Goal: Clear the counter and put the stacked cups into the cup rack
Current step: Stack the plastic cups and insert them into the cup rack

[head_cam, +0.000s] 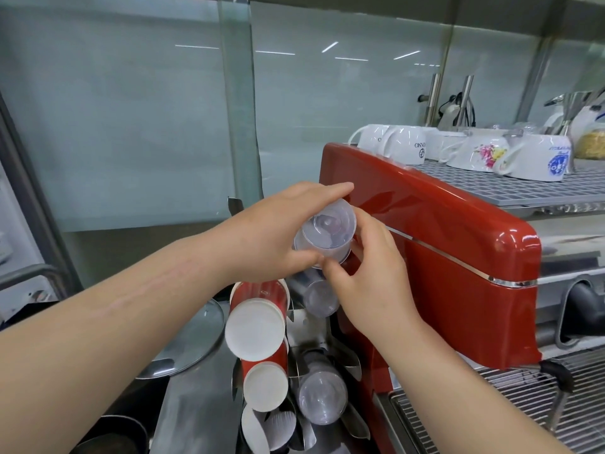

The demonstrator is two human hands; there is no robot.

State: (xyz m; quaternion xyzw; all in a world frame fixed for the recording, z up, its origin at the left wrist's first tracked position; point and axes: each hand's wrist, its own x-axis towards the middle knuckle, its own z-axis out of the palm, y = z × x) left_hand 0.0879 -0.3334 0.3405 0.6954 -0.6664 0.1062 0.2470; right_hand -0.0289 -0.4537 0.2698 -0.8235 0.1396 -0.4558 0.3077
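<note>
On white mug (407,149) — "ONX…" lettering

Back wall (131,126) is pale blue-green glass panels, with streaks of ceiling strip lights (275,52) reflected in them. An upright clear glass divider (237,103) stands in front of the panels, left of centre. Red espresso machine (442,244) fills the right side; its top is a grey grid tray (523,188) carrying upturned white ceramic cups (406,147), some with blue marks, one with a flower print. Steel posts (433,98) rise behind the cups. Wire drip grate (523,404) at lower right. Steel bench (183,417) lower left, with a round glass pot lid (193,339) lying on it. Dark metal frame (29,191) at far left edge. Light is even and cool.
</note>
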